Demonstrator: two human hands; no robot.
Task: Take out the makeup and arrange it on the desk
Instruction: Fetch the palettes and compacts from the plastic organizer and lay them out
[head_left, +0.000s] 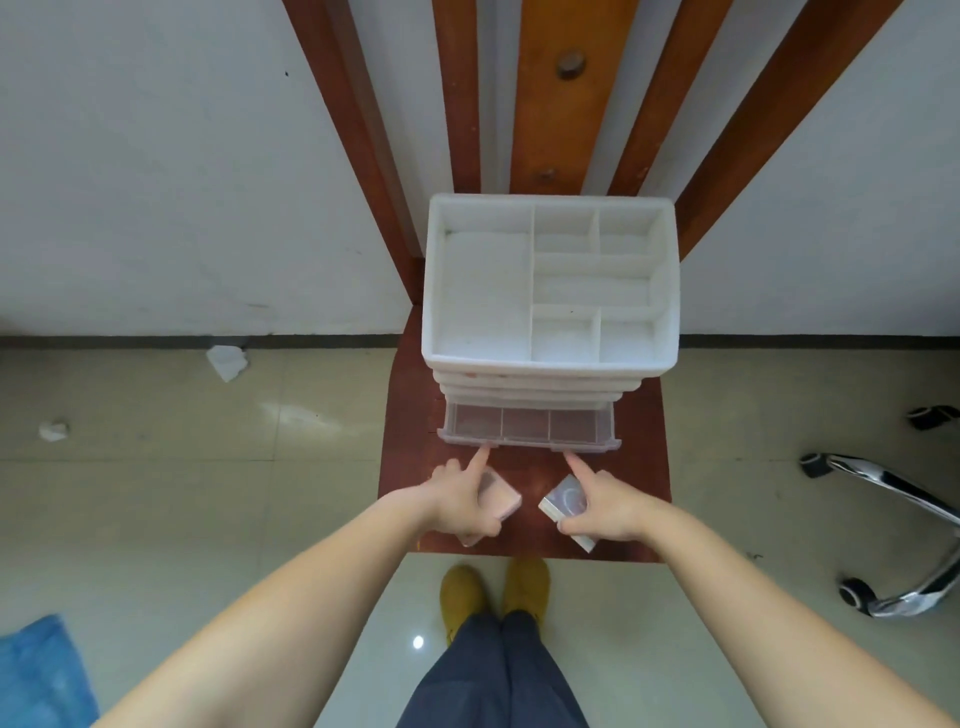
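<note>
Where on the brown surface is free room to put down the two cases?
Bare wood lies between the open drawer and the near edge, left and right of the hands, and beside the white organizer. It is crowded in the middle, where both hands hold cases.

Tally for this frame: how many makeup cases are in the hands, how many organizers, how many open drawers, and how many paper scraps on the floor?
Makeup cases: 2, a pink case in the left hand and a clear-lidded case in the right hand
Organizers: 1, the white organizer
Open drawers: 1, the clear drawer
Paper scraps: 2
Total: 6
</note>
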